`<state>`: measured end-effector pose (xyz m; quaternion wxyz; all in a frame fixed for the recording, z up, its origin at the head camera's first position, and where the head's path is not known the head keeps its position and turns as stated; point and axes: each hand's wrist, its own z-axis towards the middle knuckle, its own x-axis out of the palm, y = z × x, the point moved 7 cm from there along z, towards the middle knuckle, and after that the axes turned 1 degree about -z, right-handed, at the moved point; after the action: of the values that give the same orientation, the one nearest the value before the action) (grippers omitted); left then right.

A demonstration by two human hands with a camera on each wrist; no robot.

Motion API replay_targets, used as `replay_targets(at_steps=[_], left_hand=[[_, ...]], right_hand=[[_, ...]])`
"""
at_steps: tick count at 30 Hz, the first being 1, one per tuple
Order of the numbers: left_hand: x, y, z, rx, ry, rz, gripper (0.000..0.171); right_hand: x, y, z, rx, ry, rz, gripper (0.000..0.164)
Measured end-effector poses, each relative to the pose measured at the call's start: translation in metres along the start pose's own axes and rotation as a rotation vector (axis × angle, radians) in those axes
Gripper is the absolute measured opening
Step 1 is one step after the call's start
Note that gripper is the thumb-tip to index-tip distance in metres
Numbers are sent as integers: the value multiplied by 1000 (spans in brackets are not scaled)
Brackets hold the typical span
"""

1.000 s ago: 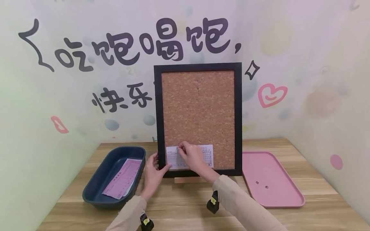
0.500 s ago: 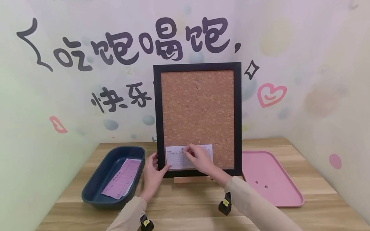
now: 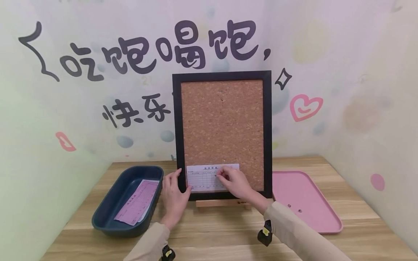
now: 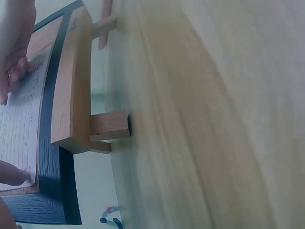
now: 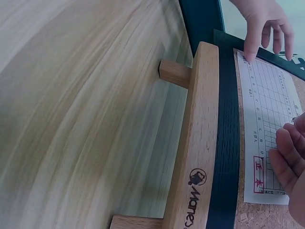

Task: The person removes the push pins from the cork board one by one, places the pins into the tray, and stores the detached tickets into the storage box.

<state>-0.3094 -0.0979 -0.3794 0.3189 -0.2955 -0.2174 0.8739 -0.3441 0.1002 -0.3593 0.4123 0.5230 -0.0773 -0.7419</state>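
A black-framed cork board (image 3: 225,119) stands on a small wooden easel (image 3: 220,203). A white printed form (image 3: 197,179) lies flat against its lower left part. My left hand (image 3: 174,195) holds the board's lower left side, thumb on the form's corner and fingers at the frame's outer edge. In the right wrist view that thumb (image 5: 251,50) presses the paper. My right hand (image 3: 233,179) is over the form's right half, thumb and forefinger pinching a small dark pin (image 3: 216,175) against the paper. Its fingers (image 5: 286,148) hide part of the printed grid.
A dark blue basin (image 3: 101,217) stands left, with pink and white paper slips (image 3: 138,203) inside. On the right lies a pink tray (image 3: 310,192) bearing two small metal pieces (image 3: 294,208). A lettered wall (image 3: 137,108) rises behind the table (image 3: 215,235).
My right hand has slid rightward and slightly down across the form, baring more of its print. My left forefinger has come forward onto the frame's left side.
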Motion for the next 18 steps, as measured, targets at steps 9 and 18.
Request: replay_targets(at_steps=[9, 18], left_hand=[[6, -8, -10, -52, 85, -184, 52], [13, -14, -17, -244, 180, -261, 51]], right_hand=[[0, 1, -1, -9, -5, -11, 4], [0, 1, 0, -12, -12, -13, 5]])
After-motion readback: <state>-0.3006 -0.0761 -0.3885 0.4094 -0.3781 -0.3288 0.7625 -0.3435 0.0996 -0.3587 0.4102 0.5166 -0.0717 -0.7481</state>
